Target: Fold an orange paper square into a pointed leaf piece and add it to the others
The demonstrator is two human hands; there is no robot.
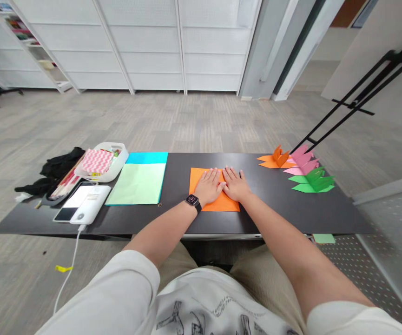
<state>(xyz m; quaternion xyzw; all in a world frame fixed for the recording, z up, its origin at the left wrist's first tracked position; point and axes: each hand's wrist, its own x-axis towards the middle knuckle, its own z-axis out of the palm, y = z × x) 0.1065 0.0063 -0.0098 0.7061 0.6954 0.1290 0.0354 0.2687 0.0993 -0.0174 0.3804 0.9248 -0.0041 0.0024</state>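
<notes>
A square sheet of orange paper lies flat on the dark table in front of me. My left hand rests on its middle, fingers stretched out and pointing away from me. Beside it, my right hand lies flat over the sheet's right side, fingers extended. The two thumbs meet or nearly meet. Parts of the paper are hidden under both hands. A dark smartwatch is on my left wrist.
Light green sheets over blue paper lie to the left. Further left are a white power bank, a phone, a white basket and black cloth. Orange, pink and green folded paper shapes stand at right.
</notes>
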